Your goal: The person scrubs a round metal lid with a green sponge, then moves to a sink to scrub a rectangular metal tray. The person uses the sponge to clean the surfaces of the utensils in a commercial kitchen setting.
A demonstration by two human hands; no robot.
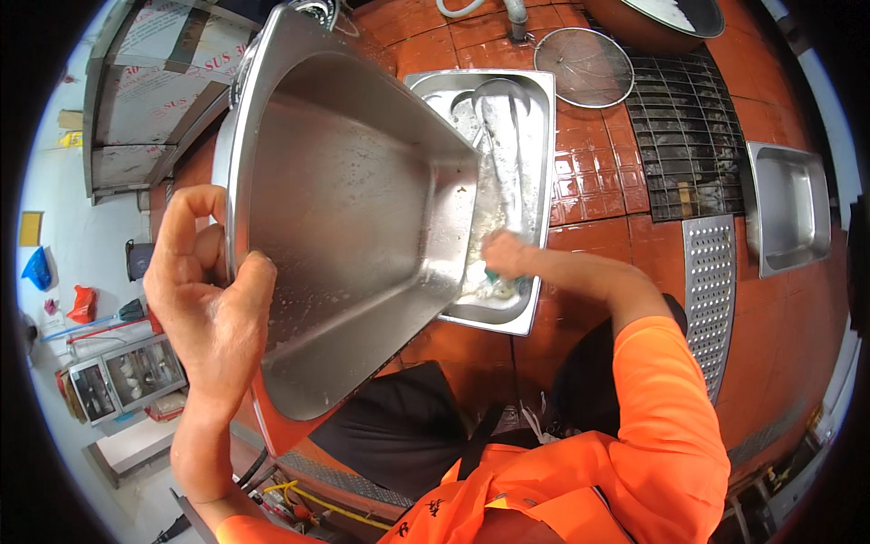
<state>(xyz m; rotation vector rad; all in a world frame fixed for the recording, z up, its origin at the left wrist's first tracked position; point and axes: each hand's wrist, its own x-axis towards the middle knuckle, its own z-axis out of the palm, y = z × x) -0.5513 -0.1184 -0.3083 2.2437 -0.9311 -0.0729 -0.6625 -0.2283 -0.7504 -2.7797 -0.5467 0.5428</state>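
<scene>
A deep stainless steel pan (344, 172) is tilted on its side, its open mouth facing me, with droplets and a few specks on its inner walls. My left hand (208, 281) is closed round its rim, thumb inside and fingers outside. Beyond the pan's base, a second steel pan (549, 136) lies on the floor with cloudy, sudsy water in it. A long-handled metal utensil, perhaps a ladle (507, 159), rests in that water. Low in this second pan, my right hand (509, 254) is closed on a green scouring pad (492, 274), mostly hidden under the fingers.
Wet red tiles (589, 172) surround the pans. A round wire strainer (584, 68) lies by a floor grate (684, 127). To the right are a perforated metal strip (709, 290) and another steel pan (790, 208). A large wok-like vessel (652, 23) stands at the far edge.
</scene>
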